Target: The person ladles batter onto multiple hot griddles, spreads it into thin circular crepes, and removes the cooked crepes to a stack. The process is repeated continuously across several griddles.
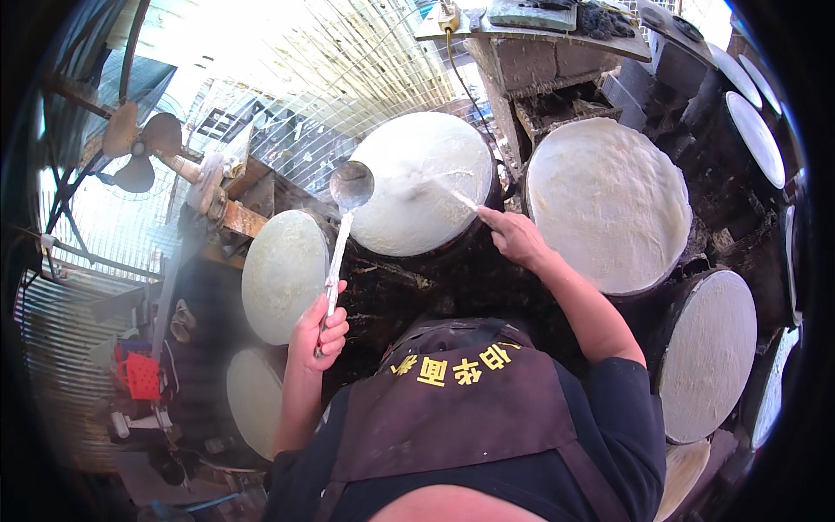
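The left hand (322, 335) is curled tightly around the white-crusted handle of a round metal ladle (351, 184), its bowl just beyond at the left edge of a round, white-coated disc (426, 152). The right hand (513, 237) grips a slim, pale stick (464, 201) reaching over that disc, its far end blurred; a wrinkled, cream-coloured round sheet (609, 209) lies right of this hand, and a metal-bladed fan (137, 149) stands beyond the left.

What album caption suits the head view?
Left hand holds a ladle, right hand a pale tool, among round whitish discs.
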A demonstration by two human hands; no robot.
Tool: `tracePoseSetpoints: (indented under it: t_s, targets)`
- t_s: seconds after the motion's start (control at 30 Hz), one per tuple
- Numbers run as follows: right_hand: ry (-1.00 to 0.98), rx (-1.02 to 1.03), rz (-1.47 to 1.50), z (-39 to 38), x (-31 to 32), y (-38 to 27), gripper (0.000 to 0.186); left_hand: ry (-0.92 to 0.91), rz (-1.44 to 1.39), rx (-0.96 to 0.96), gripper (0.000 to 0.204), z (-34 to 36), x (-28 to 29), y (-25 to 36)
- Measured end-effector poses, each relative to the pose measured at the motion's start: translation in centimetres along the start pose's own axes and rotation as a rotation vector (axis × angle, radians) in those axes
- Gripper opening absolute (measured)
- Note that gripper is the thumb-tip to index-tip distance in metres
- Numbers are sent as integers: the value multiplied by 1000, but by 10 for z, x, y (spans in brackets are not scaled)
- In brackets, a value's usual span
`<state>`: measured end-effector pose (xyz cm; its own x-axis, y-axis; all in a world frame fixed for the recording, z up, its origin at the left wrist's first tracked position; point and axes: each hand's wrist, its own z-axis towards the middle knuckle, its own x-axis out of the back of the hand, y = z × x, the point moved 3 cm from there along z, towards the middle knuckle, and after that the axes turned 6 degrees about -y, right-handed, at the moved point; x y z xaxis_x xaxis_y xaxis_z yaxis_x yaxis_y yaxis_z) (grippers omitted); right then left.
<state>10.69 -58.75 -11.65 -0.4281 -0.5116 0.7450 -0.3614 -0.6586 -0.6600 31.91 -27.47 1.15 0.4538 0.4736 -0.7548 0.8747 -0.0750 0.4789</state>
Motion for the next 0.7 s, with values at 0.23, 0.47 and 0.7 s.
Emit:
tracePoseSetpoints:
  t_s: [0.23, 0.47, 0.7]
  targets:
    - [146, -211, 372, -70, -52, -49, 50, 273, 562, -92, 27, 55, 10, 25]
    - [151, -482, 903, -75, -95, -87, 58, 322, 1185, -138, 44, 90, 19, 40]
    - [-66, -402, 891, -65, -139, -116, 59, 164, 658, 24, 14, 78, -17, -30]
